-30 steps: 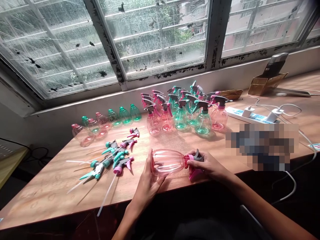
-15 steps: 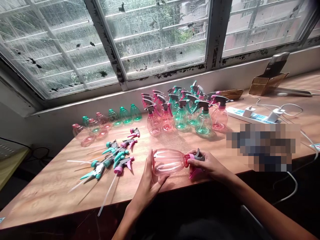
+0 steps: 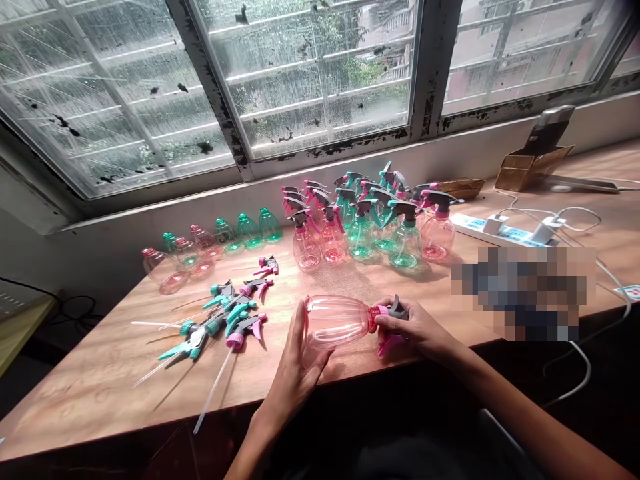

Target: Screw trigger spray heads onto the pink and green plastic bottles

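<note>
A clear pink spray bottle [image 3: 336, 323] lies sideways in the air just above the table's front edge, its neck to the right. My left hand [image 3: 301, 353] is closed around its base end, thumb below and fingers behind. At the neck, my right hand [image 3: 413, 325] grips the grey and pink spray head [image 3: 384, 312], which sits on the bottle's mouth. Its pink trigger hangs beneath my fingers. To the left, loose spray heads [image 3: 235, 319] in teal, pink and grey lie in a pile with their thin tubes pointing left.
Assembled spray bottles [image 3: 362, 230] stand in a group at the back middle. Several open bottles [image 3: 250, 230] without heads line the back left. A white power strip [image 3: 505, 235] with chargers and cables, a cardboard box [image 3: 530, 167] and a blurred patch are on the right.
Both hands keep their holds on the spray bottle and its head, almost without movement. The whole view has shifted very slightly.
</note>
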The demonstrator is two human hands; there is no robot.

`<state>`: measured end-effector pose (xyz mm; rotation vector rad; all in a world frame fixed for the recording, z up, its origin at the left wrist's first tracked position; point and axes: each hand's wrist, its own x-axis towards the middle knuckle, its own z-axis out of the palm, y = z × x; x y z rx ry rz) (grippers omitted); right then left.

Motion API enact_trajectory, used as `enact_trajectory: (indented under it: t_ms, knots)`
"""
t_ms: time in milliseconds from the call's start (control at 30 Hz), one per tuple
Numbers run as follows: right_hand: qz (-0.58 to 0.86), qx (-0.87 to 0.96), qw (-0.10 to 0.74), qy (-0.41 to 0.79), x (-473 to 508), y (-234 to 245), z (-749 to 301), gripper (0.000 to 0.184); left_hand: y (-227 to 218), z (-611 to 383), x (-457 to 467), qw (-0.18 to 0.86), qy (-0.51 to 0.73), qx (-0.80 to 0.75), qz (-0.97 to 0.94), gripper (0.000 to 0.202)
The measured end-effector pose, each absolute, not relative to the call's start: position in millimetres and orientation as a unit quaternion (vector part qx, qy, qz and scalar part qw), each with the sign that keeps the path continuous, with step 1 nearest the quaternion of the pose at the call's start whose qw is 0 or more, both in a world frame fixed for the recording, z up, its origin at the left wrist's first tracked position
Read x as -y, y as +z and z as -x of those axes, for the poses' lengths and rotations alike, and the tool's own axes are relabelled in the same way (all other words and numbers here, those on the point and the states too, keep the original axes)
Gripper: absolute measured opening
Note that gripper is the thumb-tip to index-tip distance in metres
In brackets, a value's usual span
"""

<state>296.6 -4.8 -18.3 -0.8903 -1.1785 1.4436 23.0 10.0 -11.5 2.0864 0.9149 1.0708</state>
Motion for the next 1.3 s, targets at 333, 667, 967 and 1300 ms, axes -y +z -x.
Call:
enact_trajectory:
  t_ms: [333, 667, 967, 1300]
  knots:
    - [0.36, 0.483, 0.515, 0.61, 6.5, -12.5, -294.3, 0.033, -2.3, -21.5, -8.3, 0.319, 0.392, -0.353, -0.787, 0.088]
    - [0.366, 0.492, 0.513, 0.601, 5.4, -15.9, -295.8, 0.033, -10.6, -22.2, -9.8, 0.396, 0.389, -0.343, -0.758, 0.092]
    - [0.385, 0.497, 0.503, 0.592, 5.2, -19.1, -296.5, 0.036, -7.6, -22.8, -9.8, 0.372, 0.387, -0.345, -0.77, 0.088]
    - [0.383, 0.518, 0.498, 0.581, 7.4, -13.8, -296.0, 0.035, -7.6, -22.2, -8.0, 0.391, 0.383, -0.334, -0.767, 0.096]
